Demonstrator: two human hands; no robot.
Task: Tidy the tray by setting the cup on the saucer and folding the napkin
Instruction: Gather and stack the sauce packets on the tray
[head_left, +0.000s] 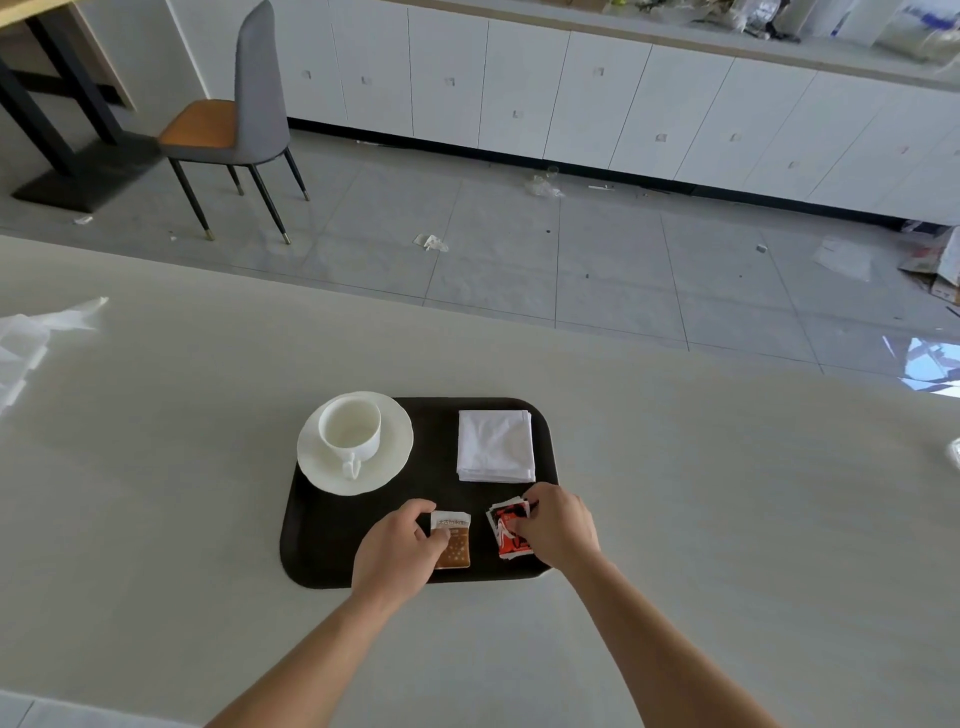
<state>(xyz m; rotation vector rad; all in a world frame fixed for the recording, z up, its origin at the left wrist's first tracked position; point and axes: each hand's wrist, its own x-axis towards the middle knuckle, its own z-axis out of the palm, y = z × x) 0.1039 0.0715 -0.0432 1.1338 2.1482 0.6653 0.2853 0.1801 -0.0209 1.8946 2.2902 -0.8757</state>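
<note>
Black tray (322, 551) sits mid-table, on a pale tabletop (727, 493). Clock positions below are read on the tray, 12 = far edge.

Cup + saucer: white cup (349, 428) stands upright on the white saucer (387, 467) at approx. 10 o'clock, handle pointing toward 6. The cup looks empty and sits a bit off the saucer's centre, toward its far side. The saucer overhangs the tray's left rim slightly. That part of the job looks done.

Napkin: white napkin (496, 446) lies at approx. 1 o'clock, folded into a neat square w/ stacked layers showing at the near and right edges. It lies flat, well apart from the saucer. That looks done too.

Hands: both are at the near edge, on extras and not the task items. L hand (397, 551), at approx. 6 o'clock, has fingers curled and pinches the left edge of a brown sachet (454, 548) lying on the tray. R hand (558, 525), at approx. 5 o'clock, has fingertips curled on a small bunch of red sachets (506, 525) just below the napkin. Can't tell if they're lifted or only touched down.

Judgement: both named steps appear complete. What's left seems to be only squaring up the sachets, maybe nudging the saucer fully inside the rim.
</note>
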